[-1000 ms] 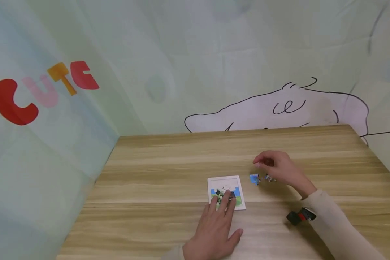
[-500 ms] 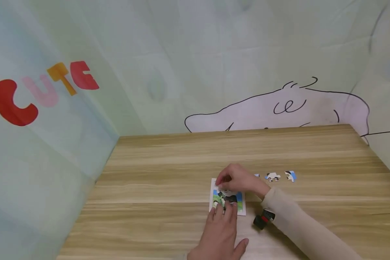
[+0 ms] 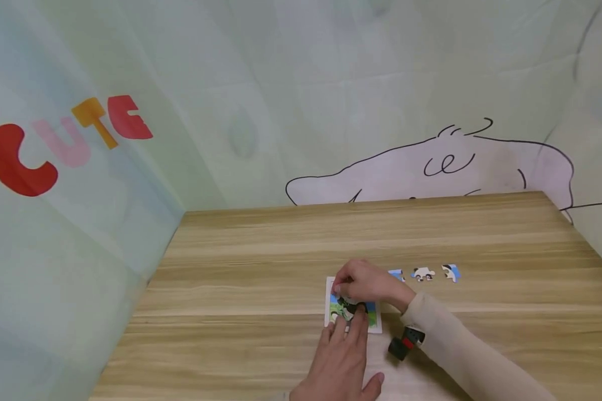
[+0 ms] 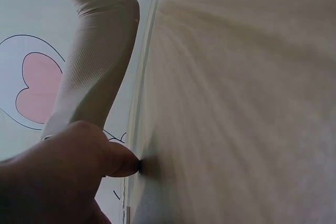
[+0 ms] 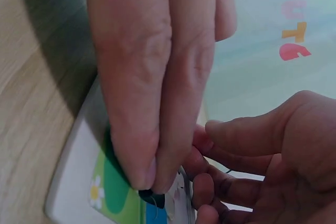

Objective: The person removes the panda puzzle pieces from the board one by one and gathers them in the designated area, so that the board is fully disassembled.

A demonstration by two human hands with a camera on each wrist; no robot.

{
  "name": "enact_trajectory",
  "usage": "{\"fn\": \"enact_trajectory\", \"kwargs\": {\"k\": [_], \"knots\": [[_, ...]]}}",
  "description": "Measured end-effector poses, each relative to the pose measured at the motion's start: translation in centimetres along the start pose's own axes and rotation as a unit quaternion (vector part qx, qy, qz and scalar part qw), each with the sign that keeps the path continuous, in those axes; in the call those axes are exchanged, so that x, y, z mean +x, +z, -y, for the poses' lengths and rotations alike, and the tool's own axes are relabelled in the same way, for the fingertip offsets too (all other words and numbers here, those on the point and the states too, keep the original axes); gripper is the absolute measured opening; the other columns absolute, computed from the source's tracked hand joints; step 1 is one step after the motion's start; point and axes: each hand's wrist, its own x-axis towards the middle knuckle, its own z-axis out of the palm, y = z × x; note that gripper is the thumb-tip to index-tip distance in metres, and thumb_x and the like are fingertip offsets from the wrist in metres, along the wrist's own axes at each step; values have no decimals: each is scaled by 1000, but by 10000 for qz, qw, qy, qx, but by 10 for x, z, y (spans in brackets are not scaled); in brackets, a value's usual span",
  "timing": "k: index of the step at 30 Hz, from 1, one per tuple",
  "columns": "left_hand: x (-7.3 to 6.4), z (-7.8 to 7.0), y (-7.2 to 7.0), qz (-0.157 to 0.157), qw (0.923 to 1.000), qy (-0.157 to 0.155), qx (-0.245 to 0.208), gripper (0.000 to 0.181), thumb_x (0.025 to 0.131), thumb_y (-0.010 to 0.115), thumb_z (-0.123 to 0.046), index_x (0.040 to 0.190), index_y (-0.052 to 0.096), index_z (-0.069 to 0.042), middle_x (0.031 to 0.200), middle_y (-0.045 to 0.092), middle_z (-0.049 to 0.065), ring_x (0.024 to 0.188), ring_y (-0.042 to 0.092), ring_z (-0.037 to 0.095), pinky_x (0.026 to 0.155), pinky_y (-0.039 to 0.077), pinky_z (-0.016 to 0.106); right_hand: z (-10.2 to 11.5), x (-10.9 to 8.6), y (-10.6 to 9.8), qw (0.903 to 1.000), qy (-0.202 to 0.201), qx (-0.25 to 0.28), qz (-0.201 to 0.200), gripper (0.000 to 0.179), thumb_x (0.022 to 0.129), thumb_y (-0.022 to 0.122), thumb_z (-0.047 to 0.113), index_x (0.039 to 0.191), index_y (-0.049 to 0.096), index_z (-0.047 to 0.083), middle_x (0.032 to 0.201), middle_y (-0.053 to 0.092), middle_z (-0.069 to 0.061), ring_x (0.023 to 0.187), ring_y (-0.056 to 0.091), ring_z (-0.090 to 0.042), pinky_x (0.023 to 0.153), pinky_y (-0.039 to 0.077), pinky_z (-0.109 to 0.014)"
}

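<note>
A small white-framed panda jigsaw puzzle (image 3: 373,323) lies on the table. My left hand (image 3: 335,356) comes from the front with its fingers fairly straight, and its fingertips press on the puzzle's lower part. Over the top left of the puzzle, my right hand (image 3: 368,280) has thumb and fingertips together in a pinch, on a puzzle piece that the fingers mostly hide. In the right wrist view the left fingers (image 5: 136,77) rest on the picture beside the right hand (image 5: 273,156). The left wrist view shows the left thumb (image 4: 118,160) near the tabletop.
Three loose puzzle pieces lie right of the frame: a blue one (image 3: 396,274) partly behind the right hand, a panda-face one (image 3: 423,274) and a blue-and-white one (image 3: 451,272). The wooden table (image 3: 241,267) meets a printed cloth wall (image 3: 241,83) at the back and left.
My right hand has moved left from beside the loose pieces to the puzzle's top left, uncovering the pieces. My left hand stays on the puzzle, which has shifted slightly right and toward me.
</note>
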Motion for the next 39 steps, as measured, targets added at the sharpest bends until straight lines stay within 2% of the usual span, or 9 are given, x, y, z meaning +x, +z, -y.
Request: {"fn": "enact_trajectory", "kwargs": {"k": [9, 14, 19, 24, 27, 31, 33, 35, 39], "knots": [[-2, 3, 6, 135, 9979, -58, -632, 94, 97, 55, -70, 165, 37, -8, 175, 33, 14, 133, 46, 24, 101, 44, 41, 3, 1, -1, 9994, 278, 171, 75, 25, 105, 64, 9, 90, 83, 13, 85, 77, 2, 73, 58, -9, 70, 47, -27], [-1, 5, 8, 182, 9959, -79, -881, 94, 97, 55, -69, 166, 35, -9, 177, 27, 17, 132, 45, 25, 102, 44, 41, 5, 3, -2, 9994, 312, 89, 82, 20, 102, 70, 10, 88, 83, 13, 81, 77, 3, 73, 59, -9, 71, 48, -27], [-1, 5, 7, 181, 9970, -62, -756, 94, 97, 54, -71, 165, 36, -8, 176, 31, 16, 129, 45, 24, 99, 43, 39, 4, 2, 0, 9987, 400, 316, 73, 9, 94, 79, 7, 87, 82, 13, 77, 74, 3, 73, 60, -11, 72, 49, -29], [-2, 5, 6, 97, 9987, -30, -496, 95, 96, 54, -73, 165, 38, -9, 175, 34, 15, 127, 46, 23, 97, 42, 37, 3, 2, 5, 9976, 480, 487, -47, 8, 91, 83, 6, 91, 81, 14, 78, 71, 3, 75, 60, -12, 72, 49, -30], [-2, 8, 7, 226, 9976, -36, -650, 96, 97, 50, -75, 166, 37, -10, 177, 31, 13, 130, 44, 23, 95, 41, 36, 2, 1, 5, 9980, 346, 532, -42, 6, 91, 82, 7, 92, 82, 13, 79, 72, 3, 75, 61, -11, 71, 50, -28], [-2, 17, 15, 505, 9904, -47, -1288, 97, 98, 45, -78, 170, 31, -15, 181, 21, 7, 136, 40, 23, 95, 41, 36, 1, 2, 6, 9979, 147, 627, 20, 7, 93, 80, 6, 92, 83, 11, 77, 72, 4, 73, 60, -10, 69, 49, -26], [-4, 22, 20, 517, 9856, -1, -1612, 95, 99, 45, -77, 171, 28, -18, 182, 18, 5, 136, 39, 23, 96, 41, 36, 0, 2, 7, 9980, 146, 614, 11, 8, 93, 79, 6, 90, 83, 12, 75, 71, 5, 72, 59, -9, 68, 48, -25], [-5, 27, 24, 366, 9819, 108, -1857, 91, 100, 46, -74, 172, 27, -20, 182, 19, 5, 132, 39, 23, 95, 40, 35, 0, 2, 9, 9981, 172, 585, -40, 10, 93, 78, 5, 88, 83, 12, 73, 69, 6, 71, 57, -9, 68, 47, -25], [-9, 35, 27, -136, 9728, 344, -2287, 80, 103, 52, -62, 169, 34, -20, 179, 28, 6, 127, 40, 22, 97, 40, 36, 1, 2, 10, 9976, 322, 597, -106, 11, 93, 76, 5, 86, 81, 13, 73, 69, 5, 71, 57, -10, 69, 46, -26]]}}
